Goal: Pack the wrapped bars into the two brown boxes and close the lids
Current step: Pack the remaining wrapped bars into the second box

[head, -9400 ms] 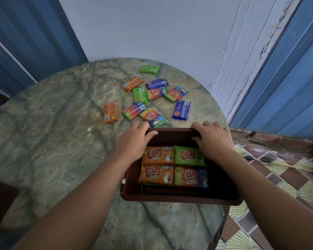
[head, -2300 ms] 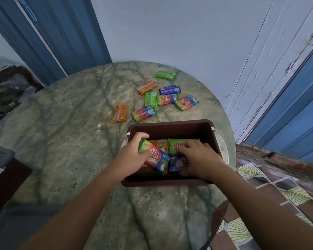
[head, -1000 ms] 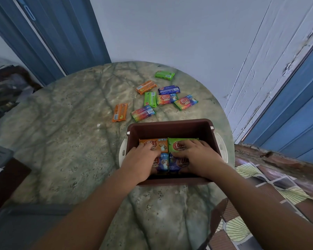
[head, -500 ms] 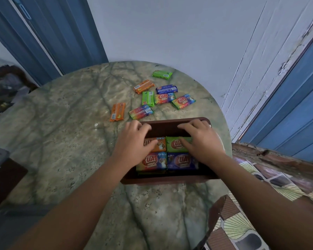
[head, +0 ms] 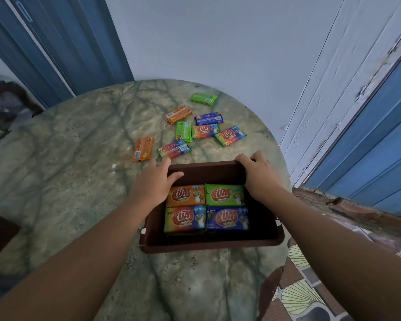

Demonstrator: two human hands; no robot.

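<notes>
Round green-veined marble table [head: 63, 181], head view. Open brown plastic box [head: 208, 245] sits at near-right edge of table.

L hand [head: 152, 185]: curled over far-left corner of box, thumb hooked inside far wall, fingers outside on table side. Grip closed on rim. R hand [head: 261, 174]: curled over far-right corner of same box, fingers wrapped over top of far wall. Grip closed on rim too. Both forearms run in from bottom of frame.

Inside box, just below/between the two grips: four wrapped bars face up in 2x2 block. Orange bar [head: 186, 195] beside L thumb, green bar [head: 225, 195] beside R wrist, rainbow bar [head: 185, 218] and blue bar [head: 227, 218] nearer the body. Edges of more bars show beneath; count unclear.

Beyond the grips, loose on table: orange pack [head: 143, 148] ahead-left of L hand, rainbow pack [head: 174, 148] just ahead of L fingers, green upright pack [head: 183, 131], two more rainbow packs [head: 230, 136], blue pack [head: 208, 118], orange pack farther out [head: 179, 114], green pack farthest [head: 203, 98].

Second box: not clearly seen.
</notes>
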